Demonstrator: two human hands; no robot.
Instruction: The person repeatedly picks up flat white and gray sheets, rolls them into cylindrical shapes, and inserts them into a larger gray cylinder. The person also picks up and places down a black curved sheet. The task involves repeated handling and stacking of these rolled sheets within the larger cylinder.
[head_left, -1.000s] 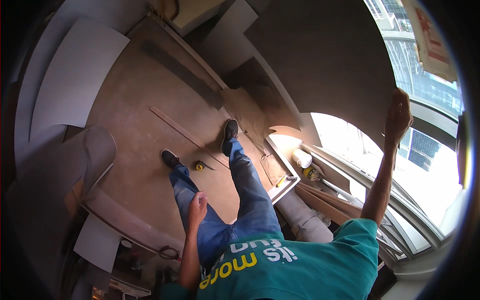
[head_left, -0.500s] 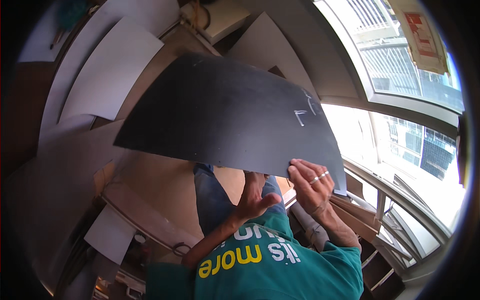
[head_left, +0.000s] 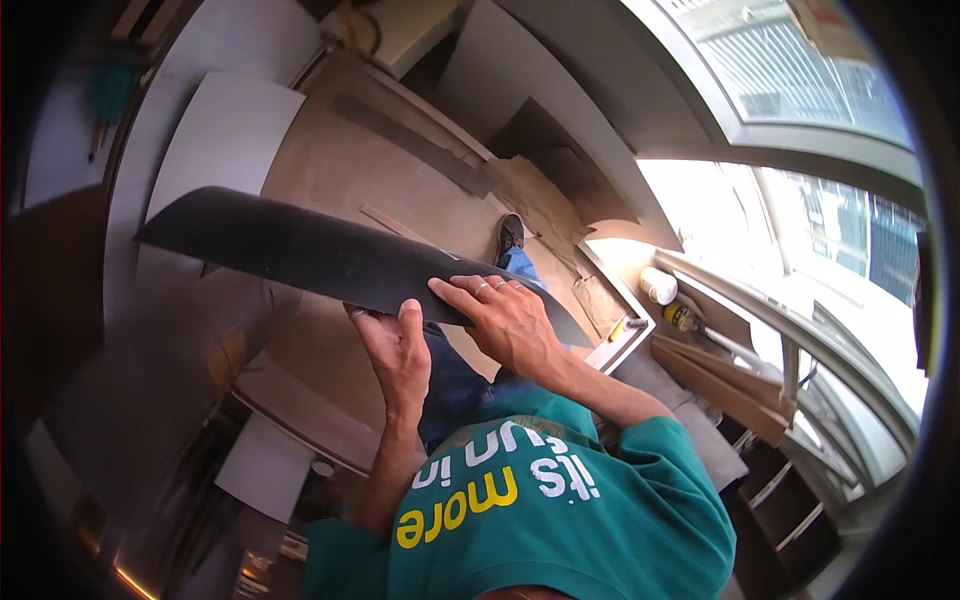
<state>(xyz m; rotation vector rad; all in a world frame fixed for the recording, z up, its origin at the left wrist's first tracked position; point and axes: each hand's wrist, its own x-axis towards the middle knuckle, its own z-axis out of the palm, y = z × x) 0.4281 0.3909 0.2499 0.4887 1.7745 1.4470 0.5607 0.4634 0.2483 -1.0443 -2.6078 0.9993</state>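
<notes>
Across the chest of the person's green T-shirt (head_left: 640, 500) we see bold lowercase lettering (head_left: 470, 512), upside down from this view: white, with one word in yellow. Any print on the small yellow-and-black container (head_left: 680, 316) at right is too tiny for us to read.

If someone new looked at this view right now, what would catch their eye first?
Probably the dark sheet, reaching from the left across the middle, with the right hand laid over it and the left hand at its near edge. Next would be the bright window at the right, then the green shirt with yellow and white lettering at the bottom.
</notes>
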